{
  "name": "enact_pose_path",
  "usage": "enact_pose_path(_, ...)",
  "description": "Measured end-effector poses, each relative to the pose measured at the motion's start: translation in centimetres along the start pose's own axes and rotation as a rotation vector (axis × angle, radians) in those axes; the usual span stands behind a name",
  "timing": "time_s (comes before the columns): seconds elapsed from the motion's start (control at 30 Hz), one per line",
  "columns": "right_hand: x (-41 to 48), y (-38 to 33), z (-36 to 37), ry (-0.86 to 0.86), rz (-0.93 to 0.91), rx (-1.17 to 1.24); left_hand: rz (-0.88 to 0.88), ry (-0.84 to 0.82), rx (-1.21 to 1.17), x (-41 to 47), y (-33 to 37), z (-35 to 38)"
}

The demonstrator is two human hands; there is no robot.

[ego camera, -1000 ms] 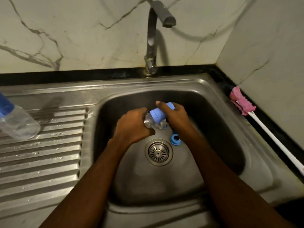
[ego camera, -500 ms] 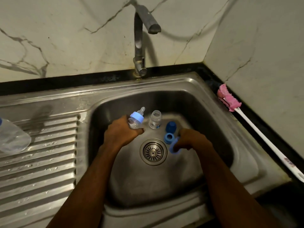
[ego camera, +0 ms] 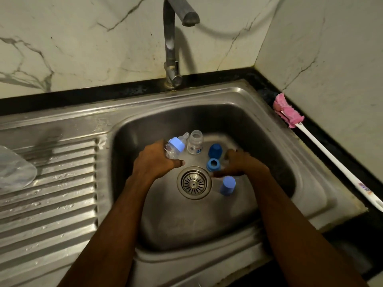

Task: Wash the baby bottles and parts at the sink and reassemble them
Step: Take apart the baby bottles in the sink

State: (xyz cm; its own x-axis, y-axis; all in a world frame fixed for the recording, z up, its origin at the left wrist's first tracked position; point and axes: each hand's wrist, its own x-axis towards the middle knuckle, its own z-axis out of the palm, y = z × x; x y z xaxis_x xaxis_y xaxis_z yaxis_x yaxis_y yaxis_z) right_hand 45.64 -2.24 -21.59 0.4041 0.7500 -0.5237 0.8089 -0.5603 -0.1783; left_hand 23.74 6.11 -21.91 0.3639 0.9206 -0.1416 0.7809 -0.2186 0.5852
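Barely started, I'd say: left grip (ego camera: pixel 155 162) clamped on teat bottle (ego camera: pixel 176 145), right grip (ego camera: pixel 242 165) curled, can't tell on what; open bottle (ego camera: pixel 194 145), ring (ego camera: pixel 213 164), dark cap (ego camera: pixel 215 150), light cap (ego camera: pixel 227 185) loose mid-frame, tap (ego camera: pixel 170 38) dry.

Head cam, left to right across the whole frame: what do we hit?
Far left, large clear bottle on the drainboard → left hand, gripping a blue-collared bottle → open clear bottle → dark blue cap → right hand → pink brush.
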Motion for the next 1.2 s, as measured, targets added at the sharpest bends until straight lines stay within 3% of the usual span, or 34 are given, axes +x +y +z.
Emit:
enact_pose_path(0.07,-0.4,-1.5,-0.5,0.163,-0.126,0.33,0.021,0.004,-0.045,0.0,0.2,0.1)
enact_pose_path(0.13,-1.0,-3.5,-0.9,0.169,-0.202,0.698,0.041,0.012,-0.1,-0.1,0.9,0.3)
enact_pose_path(0.2,-1.7,-4.9,-1.0,0.149,-0.262,0.861,0.058,0.003,-0.107,-0.2,2.0,0.6)
enact_pose_path(0.4,-2.1,-6.0,-0.6,0.389,-0.361,0.922,0.147,0.053,-0.076,-0.6,3.5,0.7)
enact_pose_path(0.53,-2.3,-6.1,-0.9,0.42,-0.397,0.887,0.217,0.106,-0.154,-1.4,3.4,0.5)
enact_pose_path(0.63,-2.4,-5.9,-1.0,0.489,-0.431,0.998,0.185,0.086,-0.171,-1.6,3.3,0.5)
enact_pose_path(0.73,-2.1,-6.2,-0.7,0.452,-0.301,1.012,0.135,0.11,0.012,-1.8,3.9,0.3)
enact_pose_path(0.8,-2.4,-6.6,-0.4,0.412,-0.281,0.955,0.14,0.127,0.012,-2.0,4.1,0.2)
enact_pose_path(0.9,-2.6,-7.2,-0.6,0.438,-0.36,1.055,0.177,0.09,-0.074,-1.9,3.9,-0.1)
enact_pose_path(0.97,-2.4,-7.3,-0.7,0.398,-0.442,1.061,0.156,-0.015,-0.162,-1.8,3.5,-1.0)
enact_pose_path(1.1,-1.7,-6.9,-0.7,0.256,-0.66,1.045,0.051,-0.645,-0.83,-2.0,2.2,-2.8)
enact_pose_path(1.13,-1.6,-7.0,-0.9,0.208,-0.704,1.072,0.036,-0.726,-0.931,-2.0,1.9,-3.1)
enact_pose_path(1.2,-1.3,-6.8,-1.5,0.154,-0.76,1.095,0.039,-0.717,-0.909,-1.9,1.8,-3.3)
